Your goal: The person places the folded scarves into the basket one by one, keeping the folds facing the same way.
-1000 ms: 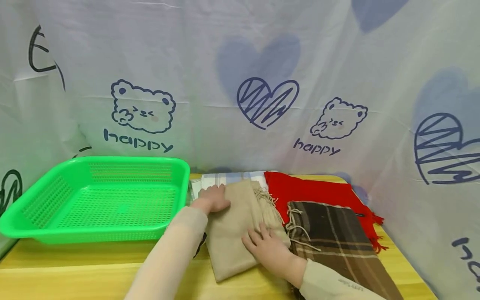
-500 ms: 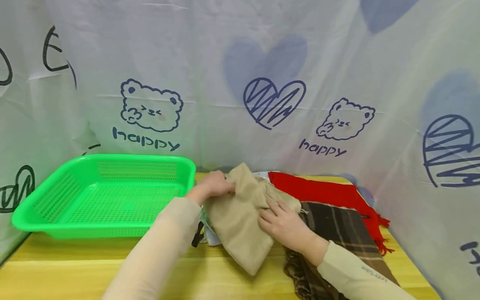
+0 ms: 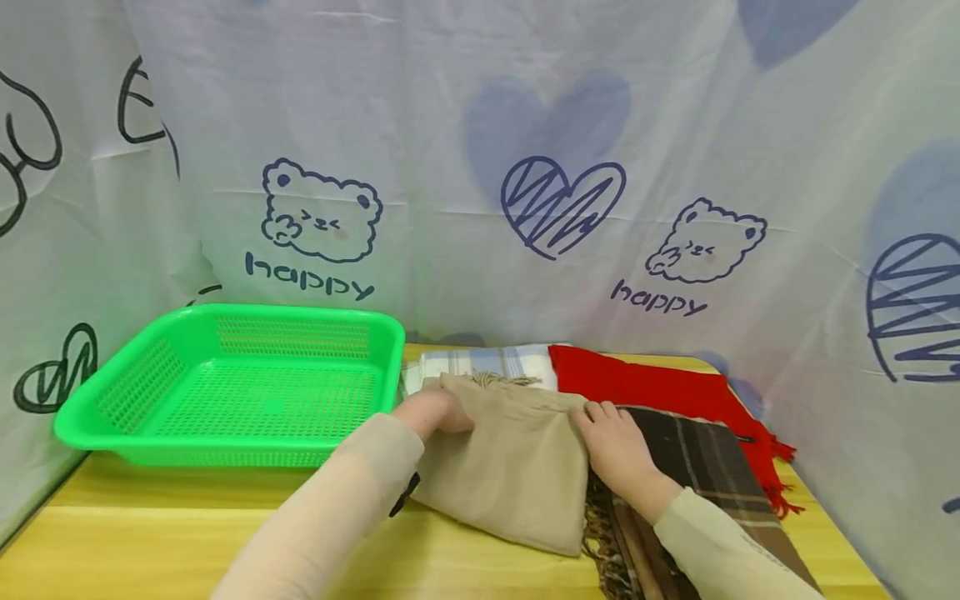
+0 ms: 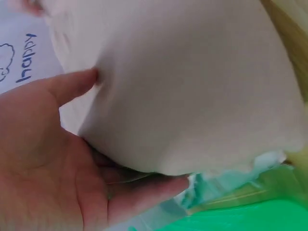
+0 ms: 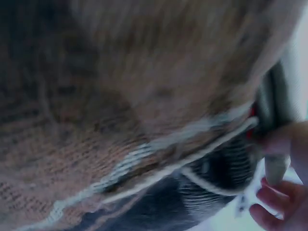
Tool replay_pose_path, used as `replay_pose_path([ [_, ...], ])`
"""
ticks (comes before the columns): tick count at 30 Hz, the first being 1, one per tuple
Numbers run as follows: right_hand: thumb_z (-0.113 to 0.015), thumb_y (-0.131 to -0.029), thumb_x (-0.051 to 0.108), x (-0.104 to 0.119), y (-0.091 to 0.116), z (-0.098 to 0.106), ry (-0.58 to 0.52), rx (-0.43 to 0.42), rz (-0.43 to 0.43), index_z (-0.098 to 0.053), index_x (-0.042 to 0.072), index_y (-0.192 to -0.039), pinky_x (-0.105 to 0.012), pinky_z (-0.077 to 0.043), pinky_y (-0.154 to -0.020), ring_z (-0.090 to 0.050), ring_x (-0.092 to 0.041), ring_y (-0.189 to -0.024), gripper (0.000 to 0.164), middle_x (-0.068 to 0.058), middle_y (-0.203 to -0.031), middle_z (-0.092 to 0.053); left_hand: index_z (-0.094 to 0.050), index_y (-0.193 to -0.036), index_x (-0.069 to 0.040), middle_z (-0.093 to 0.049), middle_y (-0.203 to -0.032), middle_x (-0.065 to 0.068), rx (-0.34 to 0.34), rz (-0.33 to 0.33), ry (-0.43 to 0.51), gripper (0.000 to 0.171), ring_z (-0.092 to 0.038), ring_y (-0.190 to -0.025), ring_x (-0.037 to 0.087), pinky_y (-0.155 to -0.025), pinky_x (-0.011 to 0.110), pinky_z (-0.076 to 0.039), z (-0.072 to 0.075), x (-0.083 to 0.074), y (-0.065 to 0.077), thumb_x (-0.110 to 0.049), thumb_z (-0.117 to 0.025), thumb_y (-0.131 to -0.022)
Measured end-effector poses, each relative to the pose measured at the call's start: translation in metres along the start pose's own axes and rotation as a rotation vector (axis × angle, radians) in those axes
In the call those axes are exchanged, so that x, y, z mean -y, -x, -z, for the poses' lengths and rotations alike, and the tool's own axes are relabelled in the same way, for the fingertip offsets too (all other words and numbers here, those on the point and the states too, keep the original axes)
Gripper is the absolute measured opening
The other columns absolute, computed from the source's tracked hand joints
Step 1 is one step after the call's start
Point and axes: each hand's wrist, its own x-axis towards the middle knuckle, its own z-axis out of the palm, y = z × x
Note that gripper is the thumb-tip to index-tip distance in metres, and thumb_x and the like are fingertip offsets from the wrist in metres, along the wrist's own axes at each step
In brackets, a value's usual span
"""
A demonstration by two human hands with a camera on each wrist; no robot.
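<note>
A folded beige scarf lies between the two hands, its fringe towards the back. My left hand grips its left edge; the left wrist view has the thumb on top of the cloth and the fingers beneath. At the far right corner, my right hand pinches the beige cloth, and in the right wrist view its fingers curl at the fold. Partly under my right arm is a brown plaid scarf with dark fringe. Behind the beige scarf shows a white and blue checked cloth.
To the left stands a green plastic basket with a perforated base. A red scarf with fringed end lies at the back right. A printed curtain hangs behind the yellow wood-patterned table. A small black item peeks out beside my left wrist.
The beige scarf has been lifted and turned, so its fringe now faces the back instead of the right. My right hand has moved from its lower part to its far right corner.
</note>
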Motion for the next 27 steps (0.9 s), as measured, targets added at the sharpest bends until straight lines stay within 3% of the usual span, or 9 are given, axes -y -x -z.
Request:
replay_pose_path([
  [3,-0.066,-0.081,0.004,0.009,0.002,0.008,-0.096,-0.029,-0.145,-0.056,0.001,-0.103,-0.032,-0.045,-0.056,-0.052,-0.026,-0.074,0.024,-0.014,-0.090,-0.055,-0.035,-0.137,0.014,-0.027,-0.149,0.027,-0.019,-0.023,0.081,0.062,-0.030,-0.138,0.036,-0.113,0.040,-0.028,-0.005,0.005,-0.009,-0.031,-0.041,-0.094],
  [6,-0.062,-0.087,0.015,0.018,0.002,0.019,-0.393,0.125,-0.328,-0.048,-0.006,-0.113,-0.029,-0.041,-0.049,-0.052,-0.023,-0.063,0.036,-0.015,-0.083,-0.054,-0.026,-0.139,0.017,-0.023,-0.149,0.031,-0.089,-0.024,0.180,0.064,-0.024,-0.139,0.040,-0.114,0.044,-0.025,-0.009,0.011,-0.014,-0.025,-0.038,-0.092],
  [8,-0.053,-0.094,0.027,0.022,0.002,0.024,-0.612,0.253,-0.461,-0.039,-0.011,-0.123,-0.034,-0.046,-0.058,-0.058,-0.028,-0.069,0.050,-0.022,-0.092,-0.056,-0.015,-0.143,0.016,-0.016,-0.149,0.034,-0.156,-0.004,0.242,0.070,-0.019,-0.139,0.044,-0.114,0.048,-0.023,-0.013,0.011,-0.016,-0.023,-0.040,-0.090],
  [10,-0.041,-0.098,0.039,0.024,0.002,0.027,-0.802,0.353,-0.578,-0.025,-0.016,-0.134,-0.044,-0.049,-0.076,-0.059,-0.041,-0.092,0.068,-0.032,-0.111,-0.053,-0.008,-0.146,0.010,-0.009,-0.151,0.033,-0.230,0.012,0.198,0.073,-0.015,-0.140,0.046,-0.114,0.051,-0.020,-0.017,0.008,-0.017,-0.026,-0.040,-0.092],
  [13,-0.031,-0.099,0.049,0.025,0.004,0.025,-0.982,0.426,-0.680,-0.005,-0.016,-0.142,-0.059,-0.030,-0.104,-0.026,-0.051,-0.132,0.083,-0.037,-0.146,-0.018,-0.005,-0.150,-0.001,-0.005,-0.152,0.032,-0.299,0.036,0.073,0.075,-0.013,-0.140,0.048,-0.114,0.053,-0.019,-0.025,0.000,-0.017,-0.034,-0.042,-0.095],
  [16,-0.031,-0.100,0.046,0.029,0.007,0.018,-1.109,0.437,-0.723,0.010,-0.013,-0.143,-0.061,-0.017,-0.110,-0.005,-0.051,-0.138,0.085,-0.034,-0.151,0.005,-0.006,-0.151,-0.005,-0.010,-0.152,0.032,-0.260,0.030,0.035,0.071,-0.017,-0.139,0.047,-0.114,0.052,-0.019,-0.029,-0.006,-0.013,-0.039,-0.038,-0.097],
  [20,-0.035,-0.101,0.027,0.035,0.011,0.011,-1.201,0.386,-0.720,0.003,-0.012,-0.144,-0.061,-0.029,-0.103,-0.023,-0.052,-0.132,0.069,-0.036,-0.146,-0.012,-0.010,-0.148,0.006,-0.023,-0.148,0.032,-0.196,0.024,0.189,0.066,-0.026,-0.137,0.044,-0.111,0.050,-0.027,-0.026,-0.005,-0.010,-0.030,-0.035,-0.098],
  [24,-0.036,-0.099,0.013,0.036,0.010,0.008,-1.324,0.352,-0.764,-0.016,-0.013,-0.140,-0.052,-0.042,-0.093,-0.047,-0.044,-0.115,0.053,-0.034,-0.132,-0.035,-0.028,-0.137,0.018,-0.036,-0.141,0.032,-0.246,-0.034,0.268,0.061,-0.042,-0.126,0.043,-0.104,0.047,-0.038,-0.017,0.003,-0.010,-0.019,-0.041,-0.090],
  [27,-0.041,-0.097,0.014,0.032,0.008,0.007,-1.440,0.363,-0.799,-0.033,-0.011,-0.134,-0.044,-0.049,-0.086,-0.060,-0.028,-0.099,0.045,-0.025,-0.121,-0.052,-0.060,-0.093,0.009,-0.057,-0.116,0.025,-0.253,-0.127,0.289,0.029,-0.057,-0.100,0.032,-0.087,0.038,-0.047,-0.015,0.009,-0.017,-0.014,-0.047,-0.081],
])
